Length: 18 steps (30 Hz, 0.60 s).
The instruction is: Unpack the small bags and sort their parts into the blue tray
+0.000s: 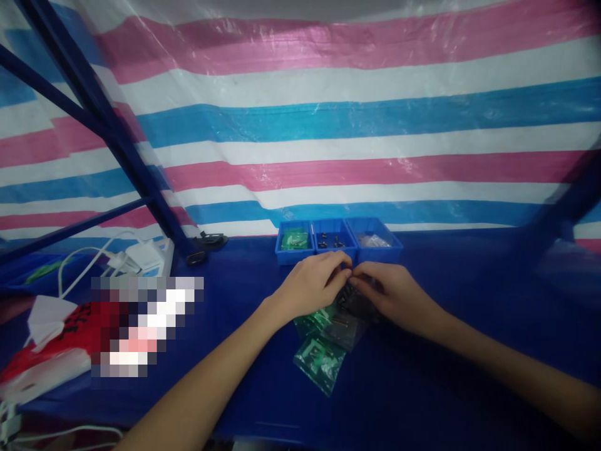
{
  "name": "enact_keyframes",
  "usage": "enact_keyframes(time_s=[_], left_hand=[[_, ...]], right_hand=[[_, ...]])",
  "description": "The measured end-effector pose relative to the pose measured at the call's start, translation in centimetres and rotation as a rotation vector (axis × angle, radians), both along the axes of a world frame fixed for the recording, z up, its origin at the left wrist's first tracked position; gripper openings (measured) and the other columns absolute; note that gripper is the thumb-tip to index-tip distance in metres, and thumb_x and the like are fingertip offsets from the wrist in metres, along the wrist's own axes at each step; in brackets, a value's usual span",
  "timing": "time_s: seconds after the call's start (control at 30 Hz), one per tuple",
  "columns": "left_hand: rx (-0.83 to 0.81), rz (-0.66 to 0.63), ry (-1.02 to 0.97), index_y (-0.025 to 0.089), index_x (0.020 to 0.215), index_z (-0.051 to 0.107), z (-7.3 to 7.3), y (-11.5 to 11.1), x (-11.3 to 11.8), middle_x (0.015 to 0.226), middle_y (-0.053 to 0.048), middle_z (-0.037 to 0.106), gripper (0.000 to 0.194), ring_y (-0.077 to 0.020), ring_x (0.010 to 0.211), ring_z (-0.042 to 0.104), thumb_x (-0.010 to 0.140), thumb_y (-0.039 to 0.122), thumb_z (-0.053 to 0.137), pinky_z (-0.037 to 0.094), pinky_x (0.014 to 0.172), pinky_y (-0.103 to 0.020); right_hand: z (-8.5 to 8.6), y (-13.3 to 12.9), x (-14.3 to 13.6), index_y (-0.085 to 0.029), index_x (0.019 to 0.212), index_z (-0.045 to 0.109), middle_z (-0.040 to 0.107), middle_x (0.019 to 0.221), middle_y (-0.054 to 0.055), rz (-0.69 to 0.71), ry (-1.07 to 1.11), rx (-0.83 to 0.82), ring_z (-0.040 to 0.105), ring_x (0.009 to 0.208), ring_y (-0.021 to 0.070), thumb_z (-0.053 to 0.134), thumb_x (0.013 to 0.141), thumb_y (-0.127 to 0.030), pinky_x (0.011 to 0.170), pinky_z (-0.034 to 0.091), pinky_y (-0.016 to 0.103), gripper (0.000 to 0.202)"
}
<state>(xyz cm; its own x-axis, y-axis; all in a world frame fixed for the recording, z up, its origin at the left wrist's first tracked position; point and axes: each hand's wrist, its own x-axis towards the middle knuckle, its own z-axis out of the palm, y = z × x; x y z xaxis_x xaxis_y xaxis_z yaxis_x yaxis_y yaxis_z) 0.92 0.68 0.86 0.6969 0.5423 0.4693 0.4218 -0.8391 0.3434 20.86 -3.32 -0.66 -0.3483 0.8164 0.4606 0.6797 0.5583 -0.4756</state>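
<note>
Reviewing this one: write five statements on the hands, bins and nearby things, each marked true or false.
1. The left hand and right hand are close together. True.
2. The left bin holds green packets. True.
3. The middle bin holds green packets too. False: it holds small dark parts.
4. The red item lies right of both hands. False: it lies to their left.
5. One loose packet lies on the blue table. True.

There are three bins (294,257) in a row, two hands (310,283) and overlapping small bags (320,363), number unclear.
</note>
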Motion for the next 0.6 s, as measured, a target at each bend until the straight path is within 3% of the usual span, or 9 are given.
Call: enact_keyframes(time_s=[0.2, 0.4, 0.6], left_hand=[[0.027, -0.031, -0.024, 0.018, 0.109, 0.056, -0.2, 0.1, 0.0, 0.088, -0.002, 0.063, 0.016, -0.0153, 0.079, 0.059, 0.094, 0.018, 0.050, 0.045, 0.068, -0.027], [0.008, -0.013, -0.001, 0.018, 0.107, 0.056, -0.5, 0.4, -0.1, 0.082, 0.001, 0.061, 0.013, -0.0137, 0.075, 0.059, 0.095, 0.020, 0.053, 0.042, 0.064, -0.025], [0.056, 0.058, 0.070, 0.019, 0.106, 0.055, -0.5, 0.7, -0.4, 0.085, 0.001, 0.063, 0.012, -0.0137, 0.073, 0.059, 0.096, 0.027, 0.054, 0.040, 0.062, -0.026]], right_hand=[[0.4, -0.1, -0.1, -0.019, 0.077, 0.062, 0.058, 0.062, -0.003, -0.038, 0.047, -0.059, 0.051, 0.055, 0.0126, 0.049, 0.097, -0.036, 0.053, 0.034, 0.027, 0.029], [0.4, -0.1, 0.0, -0.020, 0.084, 0.064, 0.064, 0.071, -0.002, -0.062, 0.074, -0.025, 0.055, 0.058, 0.0122, 0.055, 0.095, -0.032, 0.057, 0.039, 0.026, 0.019], [0.6, 0.9, 0.4, -0.019, 0.092, 0.063, 0.066, 0.082, 0.002, -0.053, -0.130, 0.117, 0.060, 0.072, 0.0165, 0.050, 0.097, -0.025, 0.065, 0.042, 0.029, 0.015]])
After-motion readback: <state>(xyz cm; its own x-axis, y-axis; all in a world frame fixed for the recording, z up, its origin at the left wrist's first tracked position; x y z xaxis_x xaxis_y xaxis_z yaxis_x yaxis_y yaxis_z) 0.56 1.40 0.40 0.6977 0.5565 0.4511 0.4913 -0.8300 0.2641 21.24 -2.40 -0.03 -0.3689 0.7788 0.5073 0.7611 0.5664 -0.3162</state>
